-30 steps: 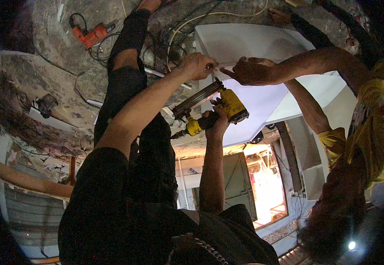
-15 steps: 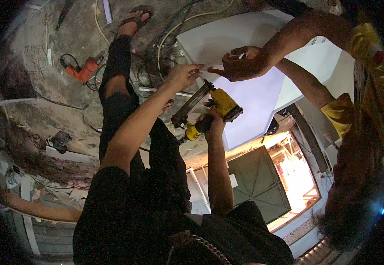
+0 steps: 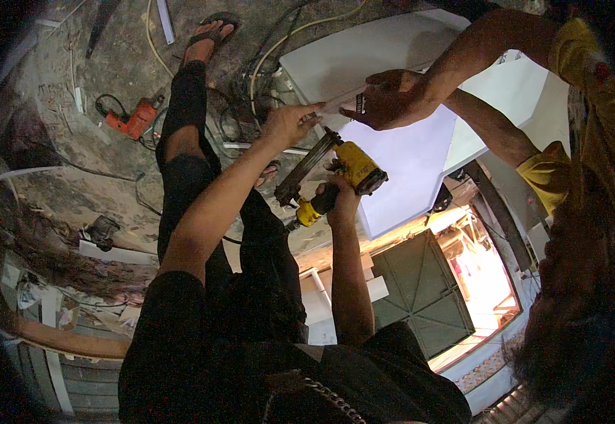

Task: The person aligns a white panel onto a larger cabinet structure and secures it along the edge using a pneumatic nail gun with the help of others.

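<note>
Yellow-black nail gun [image 3: 335,173], right hand [image 3: 340,201] gripping, white panel [image 3: 392,63]

Co-worker's hand [image 3: 385,99] crowding white panel [image 3: 406,152] edge, nail gun [image 3: 335,173] beneath (cables on floor)

You wear a black short-sleeved shirt; its sleeves end at the upper arms, so both forearms are bare down to the wrists. The left hand [image 3: 290,124] and the right hand [image 3: 339,198] have no gloves, and I see no watch, ring or bracelet on them. Your trousers are black too, long and rather loose, and they cover the legs down to the ankles. On the one foot that shows clearly you wear an open dark sandal [image 3: 217,22] with a strap over the top. Near the lower edge, a thin chain with light links lies against the dark cloth of the shirt.
</note>
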The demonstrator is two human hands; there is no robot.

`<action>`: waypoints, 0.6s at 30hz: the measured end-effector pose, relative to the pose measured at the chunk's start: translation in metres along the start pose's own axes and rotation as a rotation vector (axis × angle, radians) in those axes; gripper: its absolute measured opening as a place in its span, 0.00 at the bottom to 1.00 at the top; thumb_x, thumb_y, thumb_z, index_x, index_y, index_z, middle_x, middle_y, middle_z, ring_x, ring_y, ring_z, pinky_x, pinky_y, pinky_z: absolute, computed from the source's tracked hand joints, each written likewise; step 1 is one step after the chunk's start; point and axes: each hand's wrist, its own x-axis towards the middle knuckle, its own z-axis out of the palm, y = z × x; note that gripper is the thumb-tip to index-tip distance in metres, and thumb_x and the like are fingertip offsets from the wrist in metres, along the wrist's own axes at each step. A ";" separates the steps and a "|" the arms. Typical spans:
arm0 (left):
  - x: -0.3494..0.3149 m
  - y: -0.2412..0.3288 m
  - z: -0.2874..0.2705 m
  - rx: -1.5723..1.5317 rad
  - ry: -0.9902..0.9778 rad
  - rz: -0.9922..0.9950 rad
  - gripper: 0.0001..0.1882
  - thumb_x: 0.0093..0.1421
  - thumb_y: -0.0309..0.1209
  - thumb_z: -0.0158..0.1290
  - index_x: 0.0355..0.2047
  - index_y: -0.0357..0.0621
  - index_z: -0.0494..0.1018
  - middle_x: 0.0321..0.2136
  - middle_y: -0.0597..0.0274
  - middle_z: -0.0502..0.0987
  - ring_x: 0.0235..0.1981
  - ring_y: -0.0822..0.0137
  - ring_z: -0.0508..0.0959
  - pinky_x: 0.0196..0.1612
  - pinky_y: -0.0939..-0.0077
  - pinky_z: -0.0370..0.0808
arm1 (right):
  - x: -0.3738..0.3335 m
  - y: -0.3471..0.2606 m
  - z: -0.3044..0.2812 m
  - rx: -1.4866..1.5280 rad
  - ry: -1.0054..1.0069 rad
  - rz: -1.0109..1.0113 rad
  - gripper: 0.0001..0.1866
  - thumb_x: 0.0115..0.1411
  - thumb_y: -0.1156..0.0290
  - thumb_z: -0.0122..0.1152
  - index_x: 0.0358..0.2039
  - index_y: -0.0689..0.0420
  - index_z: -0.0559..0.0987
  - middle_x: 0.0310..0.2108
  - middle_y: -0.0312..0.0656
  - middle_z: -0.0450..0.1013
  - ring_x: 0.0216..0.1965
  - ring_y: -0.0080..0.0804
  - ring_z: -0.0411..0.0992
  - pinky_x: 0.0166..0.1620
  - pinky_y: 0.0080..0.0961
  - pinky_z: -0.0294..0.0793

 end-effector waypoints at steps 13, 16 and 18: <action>-0.002 0.004 -0.004 0.055 -0.034 0.027 0.23 0.64 0.44 0.51 0.60 0.63 0.69 0.40 0.60 0.82 0.38 0.58 0.82 0.44 0.60 0.78 | 0.001 -0.004 -0.004 -0.037 -0.050 -0.033 0.18 0.47 0.82 0.61 0.41 0.58 0.73 0.27 0.37 0.69 0.19 0.30 0.70 0.22 0.26 0.73; -0.001 0.000 -0.002 0.031 -0.034 0.022 0.23 0.65 0.45 0.51 0.60 0.63 0.69 0.39 0.61 0.82 0.37 0.58 0.82 0.43 0.60 0.78 | 0.000 -0.005 -0.003 -0.032 -0.086 -0.013 0.19 0.47 0.82 0.61 0.41 0.58 0.72 0.29 0.37 0.70 0.19 0.31 0.71 0.22 0.27 0.73; -0.002 -0.005 -0.001 0.027 -0.024 0.026 0.23 0.65 0.45 0.51 0.60 0.63 0.69 0.39 0.60 0.82 0.36 0.58 0.82 0.43 0.60 0.78 | -0.001 -0.006 0.001 -0.054 -0.066 -0.017 0.18 0.47 0.81 0.61 0.41 0.59 0.72 0.27 0.38 0.70 0.18 0.32 0.71 0.22 0.27 0.73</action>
